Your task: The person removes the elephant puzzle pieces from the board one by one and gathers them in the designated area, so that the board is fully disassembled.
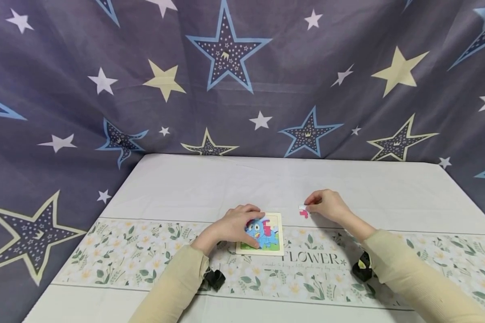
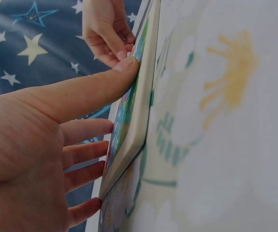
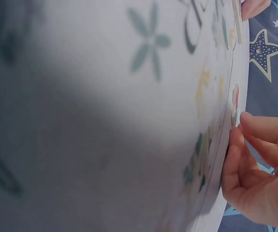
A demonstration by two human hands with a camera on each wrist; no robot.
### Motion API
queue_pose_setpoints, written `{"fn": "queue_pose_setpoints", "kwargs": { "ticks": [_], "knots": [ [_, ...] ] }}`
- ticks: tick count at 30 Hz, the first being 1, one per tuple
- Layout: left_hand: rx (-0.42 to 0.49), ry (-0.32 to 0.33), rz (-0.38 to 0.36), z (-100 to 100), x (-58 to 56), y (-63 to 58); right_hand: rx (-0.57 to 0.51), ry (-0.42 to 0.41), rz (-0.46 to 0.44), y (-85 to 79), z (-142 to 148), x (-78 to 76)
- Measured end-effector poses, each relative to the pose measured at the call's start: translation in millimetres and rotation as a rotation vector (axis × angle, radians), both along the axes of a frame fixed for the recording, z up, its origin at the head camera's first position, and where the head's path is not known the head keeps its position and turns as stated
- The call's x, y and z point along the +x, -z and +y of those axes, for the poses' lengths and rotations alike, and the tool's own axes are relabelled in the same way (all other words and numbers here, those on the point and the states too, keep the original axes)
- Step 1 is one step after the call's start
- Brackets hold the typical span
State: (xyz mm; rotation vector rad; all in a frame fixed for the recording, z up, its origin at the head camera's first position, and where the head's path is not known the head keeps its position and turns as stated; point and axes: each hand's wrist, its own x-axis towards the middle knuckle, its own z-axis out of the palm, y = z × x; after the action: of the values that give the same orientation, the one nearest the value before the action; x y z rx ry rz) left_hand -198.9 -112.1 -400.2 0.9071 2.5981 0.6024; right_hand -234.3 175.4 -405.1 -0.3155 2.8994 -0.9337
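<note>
A small framed jigsaw puzzle with a blue cartoon figure lies flat on the tablecloth. My left hand spreads over its left side, the fingers near the far edge and the thumb on the near part. In the left wrist view the fingers look fairly straight, and the thumb presses on the board. Away to the right, my right hand pinches the edge of a pink and white puzzle piece close to the cloth. The right wrist view shows that piece edge-on at the fingertips.
A white cloth with a printed floral band and "FLOWER" lettering covers the table. Behind it hangs a dark curtain with stars. Black devices sit at the left wrist and right wrist.
</note>
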Motion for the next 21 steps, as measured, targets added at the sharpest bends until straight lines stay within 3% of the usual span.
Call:
{"fn": "queue_pose_setpoints", "kwargs": {
  "ticks": [11, 21],
  "knots": [
    [-0.003, -0.001, 0.004, 0.6, 0.5, -1.7, -0.01, -0.003, 0.035, -5.8, -10.9, 6.3],
    [-0.005, -0.009, -0.007, 1.9, 1.6, -2.9, -0.11, -0.063, 0.016, -10.0, -25.5, 16.5]
  ]
}}
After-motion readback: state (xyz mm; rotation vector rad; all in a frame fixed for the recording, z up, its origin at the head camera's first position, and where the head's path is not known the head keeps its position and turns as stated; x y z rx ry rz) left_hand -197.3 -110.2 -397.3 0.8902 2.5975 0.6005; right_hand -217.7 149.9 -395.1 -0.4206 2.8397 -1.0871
